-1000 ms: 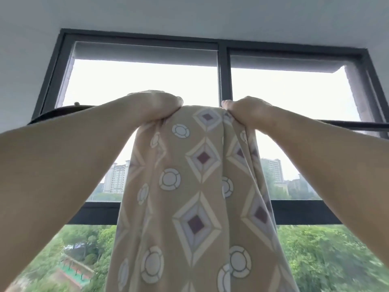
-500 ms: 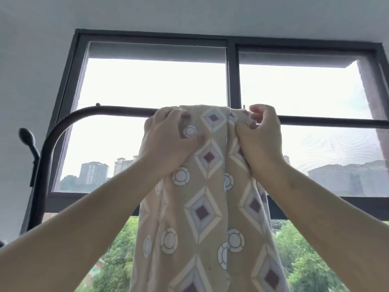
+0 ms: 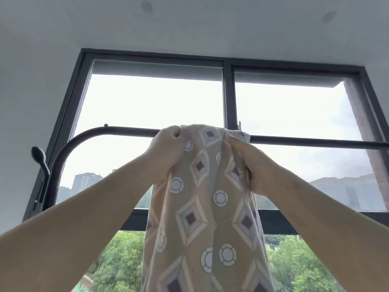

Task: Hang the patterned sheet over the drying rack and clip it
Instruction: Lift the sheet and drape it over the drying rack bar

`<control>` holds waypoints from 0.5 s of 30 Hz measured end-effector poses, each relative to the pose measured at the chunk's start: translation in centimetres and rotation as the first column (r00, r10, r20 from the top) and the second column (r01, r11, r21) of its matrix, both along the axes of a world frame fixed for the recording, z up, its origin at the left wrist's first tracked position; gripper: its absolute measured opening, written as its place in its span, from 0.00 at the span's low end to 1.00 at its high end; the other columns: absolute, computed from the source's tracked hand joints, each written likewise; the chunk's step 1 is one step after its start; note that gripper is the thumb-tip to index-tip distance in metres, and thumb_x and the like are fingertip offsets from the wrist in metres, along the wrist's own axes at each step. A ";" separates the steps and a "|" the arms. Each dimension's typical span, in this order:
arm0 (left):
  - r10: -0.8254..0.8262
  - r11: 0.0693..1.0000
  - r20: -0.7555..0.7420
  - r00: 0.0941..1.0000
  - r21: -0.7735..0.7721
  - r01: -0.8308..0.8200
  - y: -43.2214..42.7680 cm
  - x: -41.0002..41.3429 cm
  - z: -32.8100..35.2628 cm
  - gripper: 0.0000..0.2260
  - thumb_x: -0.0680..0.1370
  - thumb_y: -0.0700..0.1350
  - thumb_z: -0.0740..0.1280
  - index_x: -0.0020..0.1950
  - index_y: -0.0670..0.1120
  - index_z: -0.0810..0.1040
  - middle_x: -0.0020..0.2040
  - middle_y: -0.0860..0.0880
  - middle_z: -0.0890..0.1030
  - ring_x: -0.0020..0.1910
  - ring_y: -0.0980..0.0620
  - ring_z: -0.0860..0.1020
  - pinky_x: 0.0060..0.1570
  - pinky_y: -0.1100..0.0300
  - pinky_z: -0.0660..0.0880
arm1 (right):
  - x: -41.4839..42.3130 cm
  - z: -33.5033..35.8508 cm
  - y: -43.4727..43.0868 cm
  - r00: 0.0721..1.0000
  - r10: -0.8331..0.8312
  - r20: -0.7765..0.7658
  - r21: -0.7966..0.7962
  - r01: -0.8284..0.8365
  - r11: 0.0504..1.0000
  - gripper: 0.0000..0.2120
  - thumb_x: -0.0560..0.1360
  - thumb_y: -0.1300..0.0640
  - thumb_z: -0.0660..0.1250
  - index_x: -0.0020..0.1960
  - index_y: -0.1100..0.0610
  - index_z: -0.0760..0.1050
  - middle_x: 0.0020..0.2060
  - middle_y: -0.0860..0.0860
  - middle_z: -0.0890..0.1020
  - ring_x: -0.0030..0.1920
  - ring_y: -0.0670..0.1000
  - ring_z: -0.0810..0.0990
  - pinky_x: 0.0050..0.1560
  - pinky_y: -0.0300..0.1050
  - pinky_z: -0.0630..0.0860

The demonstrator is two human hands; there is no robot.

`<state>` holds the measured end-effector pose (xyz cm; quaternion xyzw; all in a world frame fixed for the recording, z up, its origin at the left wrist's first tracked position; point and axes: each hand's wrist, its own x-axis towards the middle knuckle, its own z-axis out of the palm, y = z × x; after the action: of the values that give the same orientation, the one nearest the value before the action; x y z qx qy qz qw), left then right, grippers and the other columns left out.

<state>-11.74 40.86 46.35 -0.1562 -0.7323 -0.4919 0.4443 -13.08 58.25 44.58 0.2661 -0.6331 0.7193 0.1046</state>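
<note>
A tan patterned sheet [image 3: 202, 207] with diamonds and circles hangs bunched from the top rail of the dark drying rack [image 3: 315, 141], draped over it at the middle. My left hand [image 3: 168, 152] grips a fistful of the sheet's left side just below the rail. On the other side my right hand [image 3: 254, 167] holds the sheet's right fold, fingers curled into the cloth. A small clip-like piece [image 3: 239, 125] pokes up at the rail beside the sheet's right top corner; what it is I cannot tell.
The rack's rail curves down at the left [image 3: 61, 165] into an upright with a round knob [image 3: 39, 153]. Behind stands a large dark-framed window [image 3: 228, 91] with roller blinds, trees and buildings outside. Ceiling and white wall surround it.
The view tilted up, so rail and sheet sit lower in frame. Both hands slid from the sheet's top at the rail to gripping the cloth just below it.
</note>
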 end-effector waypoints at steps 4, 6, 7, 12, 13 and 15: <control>-0.090 0.988 -0.009 0.996 0.123 0.090 -0.6 0.1 1.9 0.10 0.78 0.46 0.61 0.46 0.41 0.77 0.41 0.42 0.75 0.41 0.46 0.73 0.43 0.51 0.74 | 0.4 1.8 -1.5 0.976 -0.189 -0.113 0.015 0.191 0.981 0.11 0.67 0.54 0.76 0.42 0.61 0.79 0.45 0.61 0.83 0.44 0.60 0.82 0.55 0.56 0.78; -0.137 0.976 -0.038 0.990 0.167 0.141 -0.8 0.7 3.0 0.09 0.80 0.41 0.60 0.49 0.38 0.77 0.41 0.42 0.75 0.38 0.47 0.74 0.35 0.59 0.74 | 0.7 3.1 -1.5 0.945 -0.279 -0.170 -0.016 0.280 0.960 0.10 0.67 0.58 0.76 0.43 0.61 0.79 0.43 0.61 0.83 0.45 0.61 0.83 0.52 0.60 0.79; -0.151 0.969 -0.066 0.986 0.186 0.160 -1.0 1.1 3.6 0.08 0.80 0.39 0.59 0.47 0.38 0.77 0.40 0.42 0.75 0.36 0.47 0.74 0.30 0.63 0.74 | 0.8 3.9 -1.4 0.935 -0.302 -0.184 -0.013 0.305 0.952 0.10 0.67 0.59 0.76 0.45 0.61 0.80 0.44 0.60 0.84 0.44 0.60 0.83 0.52 0.60 0.80; -0.073 0.896 -0.182 0.981 0.420 0.144 -5.0 1.9 5.8 0.14 0.75 0.28 0.52 0.38 0.36 0.75 0.35 0.42 0.74 0.28 0.48 0.74 0.22 0.66 0.71 | 0.0 7.0 0.9 0.873 -0.449 -0.191 -0.061 0.446 0.893 0.10 0.68 0.61 0.75 0.47 0.63 0.81 0.38 0.59 0.82 0.35 0.56 0.79 0.47 0.51 0.81; 0.035 0.895 -0.169 0.985 0.445 0.044 -6.5 1.7 5.8 0.14 0.75 0.29 0.51 0.36 0.38 0.73 0.35 0.43 0.74 0.31 0.47 0.75 0.26 0.64 0.73 | -0.6 7.2 1.6 0.838 -0.502 -0.216 -0.088 0.495 0.864 0.09 0.68 0.60 0.75 0.47 0.63 0.81 0.34 0.57 0.80 0.31 0.54 0.76 0.41 0.47 0.79; 0.360 0.886 -0.074 0.930 0.340 -0.315 -8.8 1.1 5.7 0.12 0.78 0.36 0.54 0.43 0.40 0.76 0.43 0.41 0.77 0.44 0.42 0.77 0.42 0.55 0.76 | -1.6 7.1 2.9 0.736 -0.617 -0.278 -0.082 0.622 0.779 0.09 0.70 0.57 0.74 0.46 0.62 0.82 0.31 0.54 0.77 0.29 0.52 0.72 0.33 0.42 0.72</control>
<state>-10.62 32.04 52.07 0.0156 -0.6260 -0.5083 0.5911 -14.71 61.14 51.66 0.1437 -0.6687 0.5914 0.4271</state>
